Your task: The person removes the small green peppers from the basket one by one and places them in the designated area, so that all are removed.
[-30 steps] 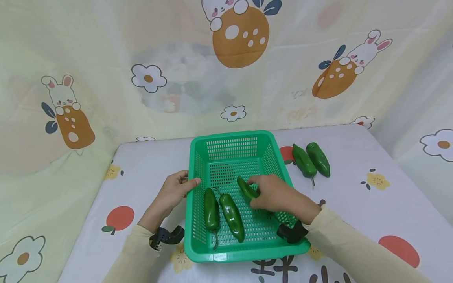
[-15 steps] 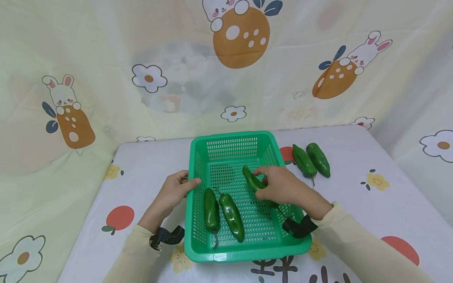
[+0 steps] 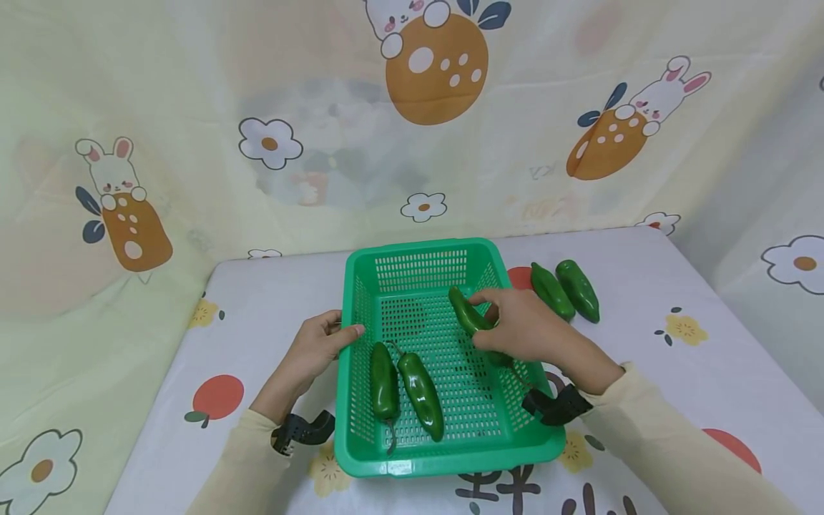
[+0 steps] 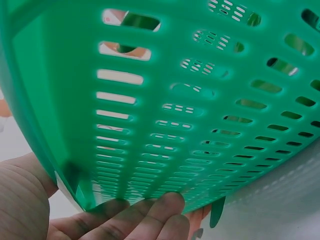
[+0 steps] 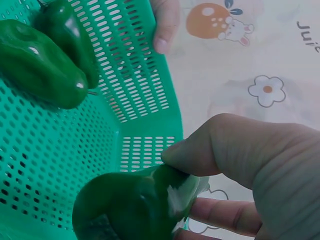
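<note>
A green plastic basket with slotted walls stands on the table. My left hand grips its left rim, thumb over the top edge; in the left wrist view the fingers lie against the outside of the basket wall. My right hand pinches a glossy green chili pepper between thumb and fingers, over the right part of the basket. The pepper's stem hangs toward the wrist. Two more green chili peppers, one at the left wall and one beside it, lie on the basket floor.
Right of the basket, two green peppers lie side by side on the table, a nearer one and another one. The printed tablecloth covers the table. A patterned curtain hangs behind it.
My right hand has moved up and to the right with the pepper, across the basket toward its right wall. The left hand and the basket have stayed in place.
</note>
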`<state>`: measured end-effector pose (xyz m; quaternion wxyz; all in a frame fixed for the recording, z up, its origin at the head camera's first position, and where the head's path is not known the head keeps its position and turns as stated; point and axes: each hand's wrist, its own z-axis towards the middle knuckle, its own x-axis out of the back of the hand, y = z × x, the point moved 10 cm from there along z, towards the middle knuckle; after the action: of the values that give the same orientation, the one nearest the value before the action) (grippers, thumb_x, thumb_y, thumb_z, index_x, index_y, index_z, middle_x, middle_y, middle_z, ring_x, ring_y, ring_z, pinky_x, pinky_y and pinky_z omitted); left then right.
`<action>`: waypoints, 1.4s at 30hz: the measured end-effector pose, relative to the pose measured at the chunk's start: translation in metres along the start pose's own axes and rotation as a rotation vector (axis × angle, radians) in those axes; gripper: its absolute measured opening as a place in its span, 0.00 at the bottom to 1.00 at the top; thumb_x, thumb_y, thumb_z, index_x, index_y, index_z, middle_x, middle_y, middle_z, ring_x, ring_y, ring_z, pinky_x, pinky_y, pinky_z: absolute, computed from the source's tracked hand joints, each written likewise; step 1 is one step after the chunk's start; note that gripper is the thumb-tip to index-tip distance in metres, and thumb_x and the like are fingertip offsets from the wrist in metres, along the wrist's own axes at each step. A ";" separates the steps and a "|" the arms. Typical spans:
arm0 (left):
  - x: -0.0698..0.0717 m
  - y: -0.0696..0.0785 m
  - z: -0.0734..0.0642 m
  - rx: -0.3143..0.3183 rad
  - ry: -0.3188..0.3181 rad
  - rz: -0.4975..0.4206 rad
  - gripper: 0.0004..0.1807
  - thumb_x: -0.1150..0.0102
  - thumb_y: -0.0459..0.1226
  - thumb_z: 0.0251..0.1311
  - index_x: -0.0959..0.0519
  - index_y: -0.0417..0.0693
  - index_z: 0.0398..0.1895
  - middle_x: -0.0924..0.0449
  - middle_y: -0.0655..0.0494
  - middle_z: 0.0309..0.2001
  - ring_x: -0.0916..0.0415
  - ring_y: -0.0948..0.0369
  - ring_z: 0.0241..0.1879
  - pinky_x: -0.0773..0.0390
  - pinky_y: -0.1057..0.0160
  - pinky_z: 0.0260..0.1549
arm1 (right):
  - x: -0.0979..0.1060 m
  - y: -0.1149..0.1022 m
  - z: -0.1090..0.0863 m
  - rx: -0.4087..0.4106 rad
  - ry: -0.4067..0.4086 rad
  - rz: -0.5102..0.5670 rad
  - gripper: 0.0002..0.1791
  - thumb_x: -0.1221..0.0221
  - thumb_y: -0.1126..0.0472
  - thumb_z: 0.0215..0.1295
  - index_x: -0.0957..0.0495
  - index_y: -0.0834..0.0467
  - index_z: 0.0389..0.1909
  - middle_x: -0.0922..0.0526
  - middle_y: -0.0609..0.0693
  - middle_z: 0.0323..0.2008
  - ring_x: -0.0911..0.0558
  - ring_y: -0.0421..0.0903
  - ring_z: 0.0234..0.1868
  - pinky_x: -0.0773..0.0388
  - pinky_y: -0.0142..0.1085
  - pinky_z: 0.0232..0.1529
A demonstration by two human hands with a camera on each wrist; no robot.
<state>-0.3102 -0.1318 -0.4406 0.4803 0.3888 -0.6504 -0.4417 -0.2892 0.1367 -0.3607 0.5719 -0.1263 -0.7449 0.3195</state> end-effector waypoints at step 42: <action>0.000 -0.001 -0.001 0.014 0.010 0.001 0.21 0.40 0.42 0.64 0.25 0.38 0.56 0.15 0.44 0.41 0.15 0.54 0.36 0.16 0.59 0.38 | 0.049 0.025 -0.010 -0.015 0.110 0.084 0.30 0.40 0.62 0.56 0.30 0.62 0.62 0.17 0.57 0.38 0.16 0.46 0.31 0.17 0.37 0.26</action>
<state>-0.3097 -0.1320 -0.4410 0.4812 0.3942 -0.6511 -0.4349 -0.2994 0.1868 -0.3368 0.5972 -0.1788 -0.7088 0.3302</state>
